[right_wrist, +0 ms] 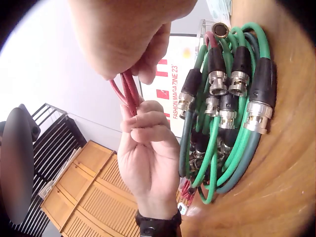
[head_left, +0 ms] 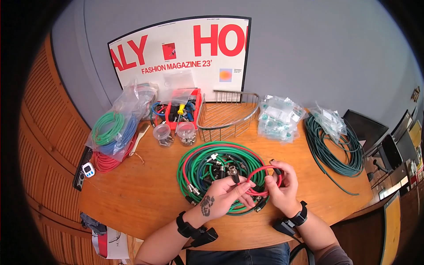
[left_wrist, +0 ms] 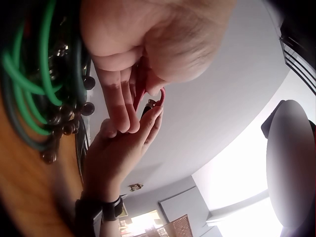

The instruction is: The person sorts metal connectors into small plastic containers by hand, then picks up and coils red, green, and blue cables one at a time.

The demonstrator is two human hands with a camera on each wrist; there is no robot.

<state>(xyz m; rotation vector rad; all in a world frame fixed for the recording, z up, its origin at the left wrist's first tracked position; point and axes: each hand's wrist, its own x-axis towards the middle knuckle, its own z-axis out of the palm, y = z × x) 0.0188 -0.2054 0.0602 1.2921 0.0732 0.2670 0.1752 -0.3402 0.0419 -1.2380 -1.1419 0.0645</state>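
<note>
Both hands hold a small coil of red cable [head_left: 259, 168] above the middle of the table. My left hand [head_left: 226, 197] pinches its left side between thumb and fingers. On the right side, my right hand [head_left: 285, 191] grips the loop with the thumb in front. A black cable end [head_left: 277, 170] with a metal tip shows by the right fingers, and a BNC connector [head_left: 233, 171] stands up near the left fingertips. Beneath the hands lies a big pile of coiled green cables [head_left: 180, 173] with black-booted BNC connectors [right_wrist: 259, 111], one red cable among them. The palms partly hide the red strands.
Behind the pile stand a wire corner basket [head_left: 227, 126], a red bin [head_left: 197, 99] of parts and two small tubs [head_left: 162, 132]. Bagged coils [head_left: 108, 128] lie left. Clear bags [head_left: 280, 119] and a dark green cable coil [head_left: 316, 145] lie right.
</note>
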